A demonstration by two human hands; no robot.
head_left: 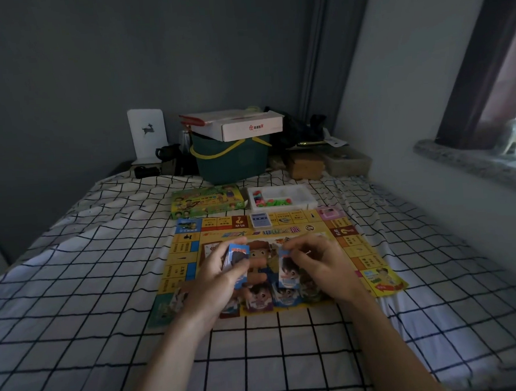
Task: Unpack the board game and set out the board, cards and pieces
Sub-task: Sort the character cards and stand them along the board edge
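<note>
Gripping a stack of cards (236, 261), the left hand (218, 276) hovers over the board (339, 269) on the bed (75, 297); the right hand (318, 264) pinches a single card (287, 272) beside it. A blue deck (260, 219) lies at the board's far edge, with the game box (207, 202) and pieces tray (284, 197) beyond.

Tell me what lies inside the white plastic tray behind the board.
The white plastic tray holds small pink and green plastic pieces, heaped at its left and front compartments. The right compartment looks bare. Anything beneath the heap is hidden, and the pieces are too small to identify.
</note>
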